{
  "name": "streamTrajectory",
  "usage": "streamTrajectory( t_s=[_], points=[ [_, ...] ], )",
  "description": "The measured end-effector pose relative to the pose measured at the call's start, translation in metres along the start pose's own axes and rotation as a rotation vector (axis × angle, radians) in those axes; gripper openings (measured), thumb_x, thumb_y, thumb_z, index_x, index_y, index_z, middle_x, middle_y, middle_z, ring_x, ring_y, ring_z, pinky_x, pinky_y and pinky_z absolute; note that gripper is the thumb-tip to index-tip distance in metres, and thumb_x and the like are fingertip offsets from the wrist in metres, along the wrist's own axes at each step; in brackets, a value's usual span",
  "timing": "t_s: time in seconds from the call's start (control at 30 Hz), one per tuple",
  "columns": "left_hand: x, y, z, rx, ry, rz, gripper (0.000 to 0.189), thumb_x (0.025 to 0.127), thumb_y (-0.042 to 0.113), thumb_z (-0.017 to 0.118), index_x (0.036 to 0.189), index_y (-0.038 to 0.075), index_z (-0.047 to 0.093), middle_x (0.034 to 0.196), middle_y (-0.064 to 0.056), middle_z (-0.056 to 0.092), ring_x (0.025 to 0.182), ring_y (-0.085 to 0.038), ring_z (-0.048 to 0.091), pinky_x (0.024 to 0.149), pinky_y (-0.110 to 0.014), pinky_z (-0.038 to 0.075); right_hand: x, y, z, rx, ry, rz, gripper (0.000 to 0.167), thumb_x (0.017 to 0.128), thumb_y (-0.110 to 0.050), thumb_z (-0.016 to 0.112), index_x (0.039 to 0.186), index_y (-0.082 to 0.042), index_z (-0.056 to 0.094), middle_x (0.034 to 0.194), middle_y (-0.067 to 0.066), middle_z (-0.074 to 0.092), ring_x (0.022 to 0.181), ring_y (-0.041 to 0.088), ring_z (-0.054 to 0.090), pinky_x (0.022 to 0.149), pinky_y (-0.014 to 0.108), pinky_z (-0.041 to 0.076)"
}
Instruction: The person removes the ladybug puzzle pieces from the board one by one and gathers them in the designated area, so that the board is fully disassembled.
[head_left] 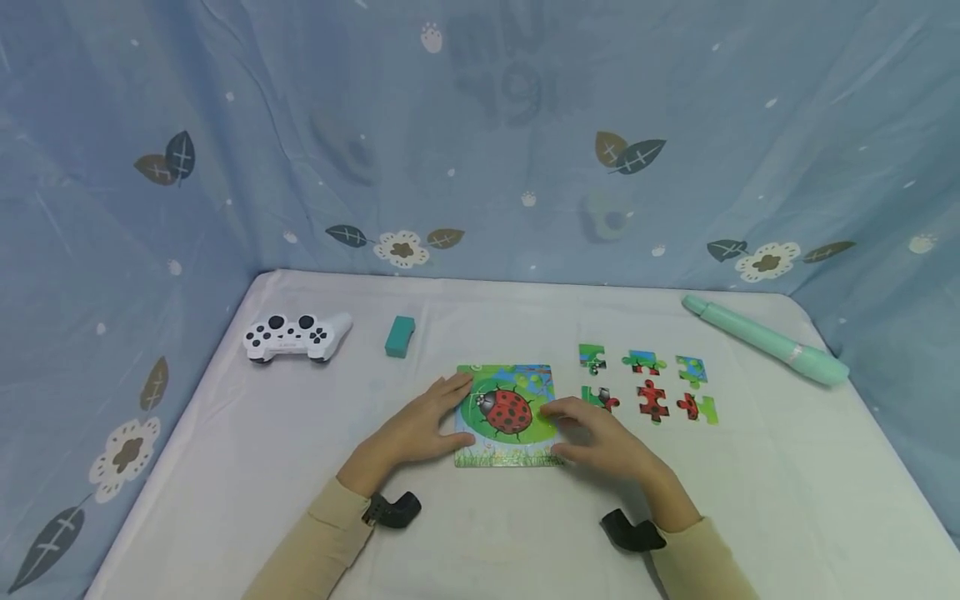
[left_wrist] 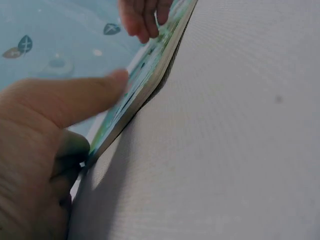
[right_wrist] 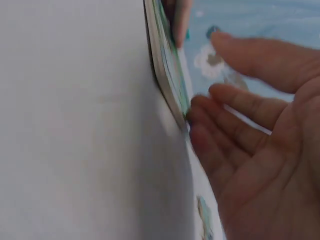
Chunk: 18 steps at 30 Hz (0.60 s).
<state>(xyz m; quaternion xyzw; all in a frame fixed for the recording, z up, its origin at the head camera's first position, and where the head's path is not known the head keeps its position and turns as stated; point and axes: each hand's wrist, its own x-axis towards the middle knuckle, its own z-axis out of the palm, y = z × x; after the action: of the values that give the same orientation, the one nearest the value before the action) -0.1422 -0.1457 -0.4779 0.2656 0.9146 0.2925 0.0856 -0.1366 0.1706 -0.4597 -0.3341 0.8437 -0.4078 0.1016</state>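
Note:
A square puzzle board [head_left: 504, 454] with a red ladybug picture lies on the white table between my two hands. My left hand [head_left: 420, 427] is at its left side, fingertips at the upper left edge and thumb by the lower left. In the left wrist view the thumb [left_wrist: 85, 97] reaches out straight over the board's edge. My right hand [head_left: 607, 442] is at the right edge, its fingers loosely bent. In the right wrist view its fingertips [right_wrist: 200, 107] are right at the board's corner, with the thumb [right_wrist: 260, 57] spread away from them.
Several loose jigsaw pieces, one a red piece [head_left: 652, 402], lie in two rows right of the board. A white game controller [head_left: 296, 337] and a teal block [head_left: 400, 337] sit farther back left. A mint-green tube [head_left: 765, 340] lies at the back right, before a blue curtain [head_left: 480, 167].

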Motion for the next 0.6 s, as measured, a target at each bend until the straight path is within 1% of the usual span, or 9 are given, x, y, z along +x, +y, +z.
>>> streamTrajectory(
  t_s=[0.1, 0.2, 0.27, 0.37, 0.5, 0.6],
  points=[
    [0.0, 0.002, 0.0, -0.024, 0.006, -0.014, 0.083, 0.084, 0.051, 0.065, 0.147, 0.007, 0.034, 0.157, -0.002, 0.025, 0.145, -0.03, 0.019, 0.117, -0.048, 0.022, 0.0, -0.001, 0.008, -0.06, 0.027, 0.003, 0.048, 0.084, -0.023, 0.073, 0.126, -0.007, 0.057, 0.127, 0.004, 0.058, 0.12, 0.022, 0.053, 0.102, 0.032, 0.044],
    [0.0, 0.005, 0.001, -0.029, 0.018, 0.013, 0.076, 0.086, 0.047, 0.065, 0.145, 0.007, 0.038, 0.156, -0.003, 0.028, 0.145, -0.028, 0.021, 0.116, -0.047, 0.024, 0.001, -0.001, 0.013, -0.084, 0.04, 0.018, 0.049, 0.083, -0.024, 0.073, 0.126, -0.008, 0.057, 0.128, 0.002, 0.057, 0.122, 0.021, 0.051, 0.104, 0.038, 0.042],
    [0.001, 0.011, 0.003, -0.023, 0.018, 0.059, 0.071, 0.088, 0.043, 0.064, 0.144, 0.007, 0.041, 0.154, -0.004, 0.031, 0.144, -0.026, 0.024, 0.116, -0.045, 0.026, 0.002, -0.001, 0.016, -0.092, 0.037, 0.028, 0.05, 0.083, -0.024, 0.073, 0.127, -0.008, 0.056, 0.128, 0.002, 0.056, 0.122, 0.021, 0.05, 0.105, 0.041, 0.041],
    [0.003, 0.023, 0.008, 0.005, 0.011, 0.15, 0.062, 0.09, 0.036, 0.063, 0.141, 0.006, 0.046, 0.151, -0.005, 0.037, 0.141, -0.025, 0.03, 0.114, -0.044, 0.029, 0.003, -0.001, 0.017, -0.116, 0.031, 0.03, 0.05, 0.084, -0.023, 0.073, 0.129, -0.008, 0.056, 0.128, 0.003, 0.054, 0.122, 0.022, 0.05, 0.104, 0.045, 0.041],
    [0.005, 0.039, 0.018, 0.081, -0.027, 0.256, 0.054, 0.093, 0.033, 0.059, 0.139, 0.007, 0.048, 0.148, -0.004, 0.042, 0.137, -0.022, 0.039, 0.111, -0.039, 0.037, 0.003, -0.003, 0.017, -0.136, 0.023, 0.035, 0.052, 0.084, -0.022, 0.073, 0.13, -0.007, 0.055, 0.129, 0.005, 0.053, 0.123, 0.024, 0.049, 0.103, 0.049, 0.041],
    [0.006, 0.046, 0.026, 0.136, -0.043, 0.315, 0.05, 0.094, 0.031, 0.058, 0.138, 0.008, 0.05, 0.147, -0.002, 0.043, 0.135, -0.018, 0.042, 0.107, -0.035, 0.041, 0.002, -0.003, 0.017, -0.146, 0.015, 0.04, 0.052, 0.084, -0.023, 0.072, 0.13, -0.007, 0.054, 0.13, 0.006, 0.052, 0.124, 0.026, 0.049, 0.103, 0.05, 0.041]
  ],
)
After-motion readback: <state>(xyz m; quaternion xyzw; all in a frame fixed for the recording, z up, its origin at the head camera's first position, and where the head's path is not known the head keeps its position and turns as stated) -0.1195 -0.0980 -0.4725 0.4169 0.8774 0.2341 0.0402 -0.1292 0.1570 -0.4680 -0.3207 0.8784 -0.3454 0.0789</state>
